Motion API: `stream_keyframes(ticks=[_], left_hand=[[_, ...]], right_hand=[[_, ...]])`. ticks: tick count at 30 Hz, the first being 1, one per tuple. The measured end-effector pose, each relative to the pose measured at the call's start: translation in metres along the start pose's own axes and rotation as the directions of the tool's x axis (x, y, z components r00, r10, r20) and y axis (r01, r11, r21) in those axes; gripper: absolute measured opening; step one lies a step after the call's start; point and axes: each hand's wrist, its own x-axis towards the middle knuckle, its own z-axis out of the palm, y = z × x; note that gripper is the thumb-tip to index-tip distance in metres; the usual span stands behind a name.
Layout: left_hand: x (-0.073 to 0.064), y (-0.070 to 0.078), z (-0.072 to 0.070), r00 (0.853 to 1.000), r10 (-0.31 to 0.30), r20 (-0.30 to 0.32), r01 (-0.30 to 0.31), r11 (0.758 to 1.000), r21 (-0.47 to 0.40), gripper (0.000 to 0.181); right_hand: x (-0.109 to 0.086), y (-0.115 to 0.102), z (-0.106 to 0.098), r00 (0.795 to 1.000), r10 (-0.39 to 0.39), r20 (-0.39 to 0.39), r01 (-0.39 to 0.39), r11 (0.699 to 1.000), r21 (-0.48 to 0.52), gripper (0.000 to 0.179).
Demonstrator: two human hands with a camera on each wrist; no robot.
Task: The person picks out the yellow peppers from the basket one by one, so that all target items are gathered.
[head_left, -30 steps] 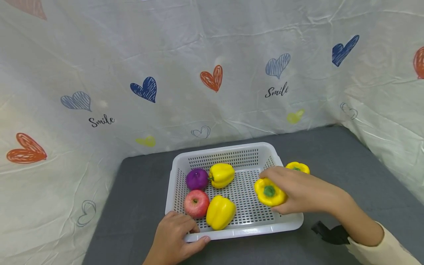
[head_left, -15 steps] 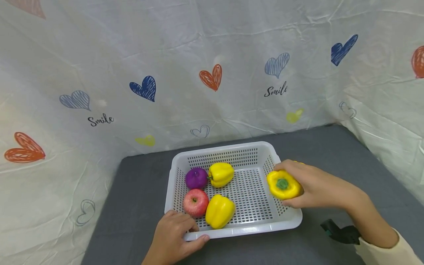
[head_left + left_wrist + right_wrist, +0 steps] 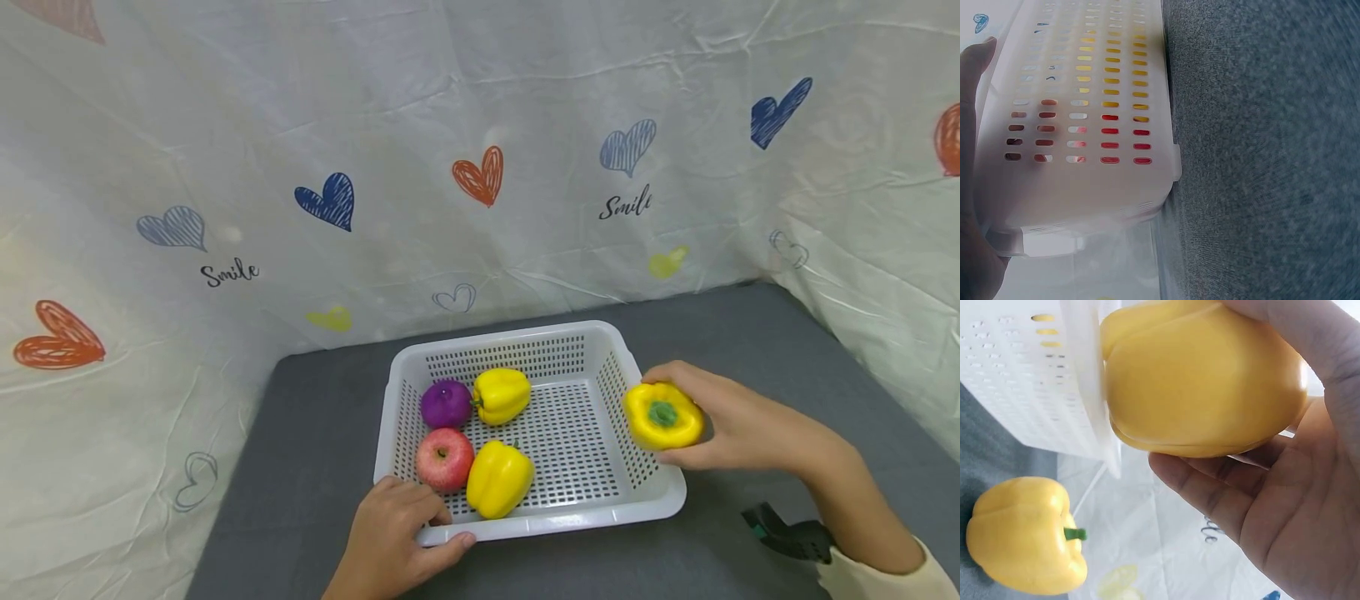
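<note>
My right hand (image 3: 742,425) holds a yellow bell pepper (image 3: 662,415) by its sides, green stem facing up, over the right rim of a white perforated plastic basket (image 3: 555,525). In the right wrist view this pepper (image 3: 1204,381) appears close against the basket's rim. My left hand (image 3: 397,533) grips the basket's front left rim, fingers inside and thumb over the edge. Inside the basket lie a purple round fruit or vegetable (image 3: 446,404), a red apple (image 3: 444,459) and two yellow bell peppers, one at the back (image 3: 502,396) and one in front (image 3: 500,479).
Another yellow bell pepper (image 3: 1022,534) rests on the grey tabletop (image 3: 315,467) just outside the basket, hidden behind my right hand in the head view. A white cloth (image 3: 405,100) printed with hearts surrounds the table at the back and sides.
My right hand has carried the yellow bell pepper rightward from above the basket's inside to over its right rim. My left hand has stayed on the front rim.
</note>
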Motion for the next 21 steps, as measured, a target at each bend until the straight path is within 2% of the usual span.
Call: stream_keyframes(ticks=[8, 21], left_hand=[[0.0, 0.0, 0.0, 1.0, -0.003, 0.005, 0.003, 1.0, 0.006, 0.034], [0.0, -0.001, 0.002, 0.999, -0.033, 0.036, 0.033, 0.999, 0.019, 0.035]], right_hand=[[-0.008, 0.003, -0.002, 0.998, -0.032, -0.046, 0.032, 0.999, -0.011, 0.071], [-0.018, 0.007, -0.01, 0.998, -0.002, -0.06, -0.001, 0.998, -0.055, 0.075]])
